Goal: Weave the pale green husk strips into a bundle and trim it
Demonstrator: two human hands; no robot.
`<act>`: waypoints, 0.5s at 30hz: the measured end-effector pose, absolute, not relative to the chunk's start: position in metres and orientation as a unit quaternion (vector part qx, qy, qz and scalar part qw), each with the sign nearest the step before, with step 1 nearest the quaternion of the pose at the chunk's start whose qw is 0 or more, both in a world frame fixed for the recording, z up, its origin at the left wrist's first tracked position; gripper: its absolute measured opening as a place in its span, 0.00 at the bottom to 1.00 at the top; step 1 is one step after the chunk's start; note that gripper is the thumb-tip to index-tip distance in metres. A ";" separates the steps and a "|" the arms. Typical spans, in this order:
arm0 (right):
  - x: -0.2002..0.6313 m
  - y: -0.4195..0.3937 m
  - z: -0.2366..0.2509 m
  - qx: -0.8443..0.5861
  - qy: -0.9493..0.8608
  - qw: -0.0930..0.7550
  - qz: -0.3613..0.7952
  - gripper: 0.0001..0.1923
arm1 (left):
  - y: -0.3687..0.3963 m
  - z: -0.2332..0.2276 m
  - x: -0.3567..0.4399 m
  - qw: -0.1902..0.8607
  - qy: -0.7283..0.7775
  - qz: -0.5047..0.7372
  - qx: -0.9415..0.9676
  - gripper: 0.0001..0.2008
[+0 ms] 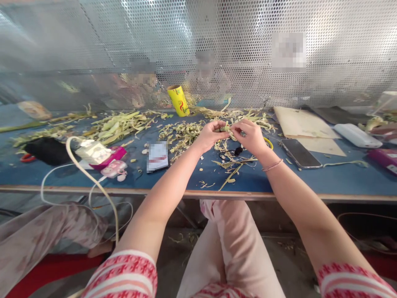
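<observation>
I see a blue worktop (341, 182) running the full width, with a perforated metal screen (93, 41) standing along its far edge. Blurred people sit behind the screen.

Pale green husk strips (124, 124) are piled along the far left part of the worktop, with a second scatter of trimmings (182, 134) near the far middle. A cardboard sheet (304, 124) lies toward the far right. A black pouch (46, 151) sits at the left end.

A dark phone (299, 153) lies flat right of centre, just beside my right wrist. A white power bank (356, 135) lies farther right. A yellow roll (179, 100) stands tilted against the far edge. A white charger on a pink box (99, 155) is at the left, its white cable (93, 182) looping over the near edge. A small card (157, 156) lies left of centre.

My left hand (211, 134) and right hand (251, 136) meet above the middle of the worktop, fingertips almost touching. Each grip is pressed together, pinching the same thin leaf strip (226, 129) between them, held just off the surface. Loose strands (231, 165) lie on the worktop below the hands. A thin bracelet (273, 165) is on my right wrist.
</observation>
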State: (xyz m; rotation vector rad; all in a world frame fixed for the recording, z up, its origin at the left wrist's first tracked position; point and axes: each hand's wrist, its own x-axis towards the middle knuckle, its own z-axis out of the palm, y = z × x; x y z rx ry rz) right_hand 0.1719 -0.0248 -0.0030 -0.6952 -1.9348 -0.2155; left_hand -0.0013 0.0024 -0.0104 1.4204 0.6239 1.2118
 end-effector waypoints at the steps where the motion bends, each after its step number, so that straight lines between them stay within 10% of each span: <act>1: 0.172 -0.025 -0.003 -0.292 -0.803 0.513 -0.086 0.06 | 0.002 -0.011 -0.001 0.525 0.270 0.521 0.617 0.22; 15: 0.170 -0.025 -0.005 -0.296 -0.803 0.512 -0.066 0.07 | -0.010 -0.008 0.005 0.354 0.359 0.539 0.674 0.14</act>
